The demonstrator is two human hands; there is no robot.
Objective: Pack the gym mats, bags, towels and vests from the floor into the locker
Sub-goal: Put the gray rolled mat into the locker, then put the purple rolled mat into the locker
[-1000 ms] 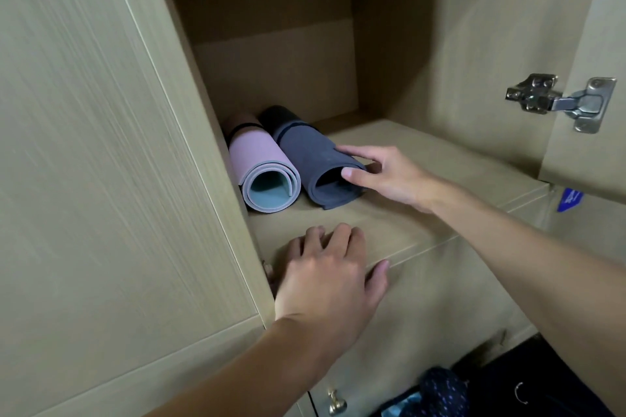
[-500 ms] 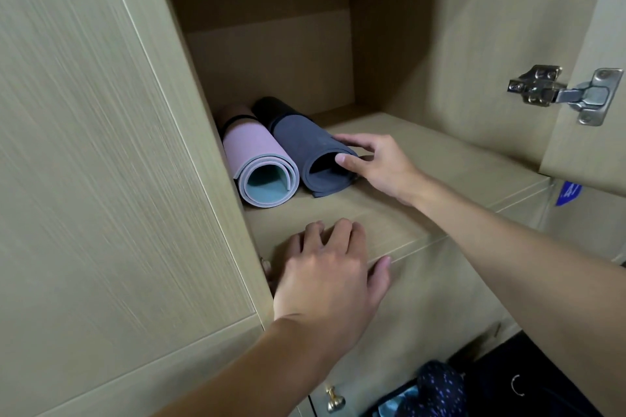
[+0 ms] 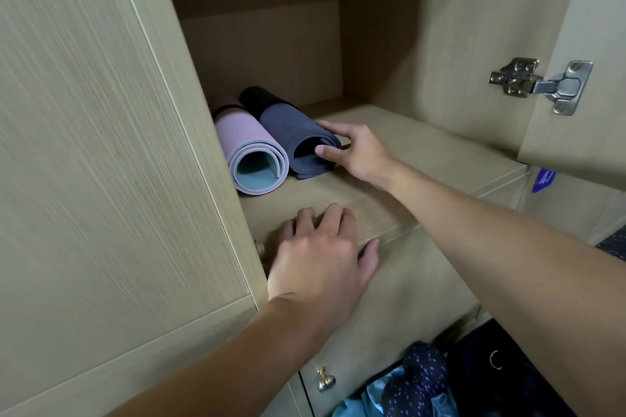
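Shifted slightly, right hand [image 3: 359, 154] grips rolled dark-grey foam mat [image 3: 288, 127].

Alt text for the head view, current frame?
The right hand cups the near end of a dark blue-grey rolled foam mat, which lies beside a pink rolled foam mat on a pale wooden locker shelf. The left hand rests flat on the shelf's front edge.

Silver metal hinge [image 3: 542, 85] upper right, several screws visible. Small brass knob [image 3: 326, 380] bottom centre, on pale wood front. Blue sticker [image 3: 543, 180] at right, below hinge, partly hidden; print unreadable.
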